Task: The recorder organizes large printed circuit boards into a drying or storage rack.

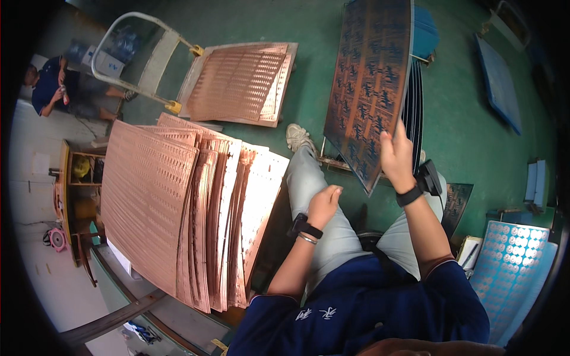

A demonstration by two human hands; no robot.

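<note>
My right hand grips the near right edge of a large circuit board panel patterned in copper and dark blue. The panel stands tilted in front of my right leg, its lower corner pointing towards me. Behind its right edge, several dark panels stand close together in a rack. My left hand hovers over my left thigh, fingers curled in and thumb on top, with nothing visible in it. To its left leans a thick stack of copper-coloured perforated panels, apart from the hand.
A platform trolley with a white handle carries more copper panels ahead on the left. Another person sits at the far left. Blue-and-silver sheets stand at the right, and a blue board lies farther off on the green floor.
</note>
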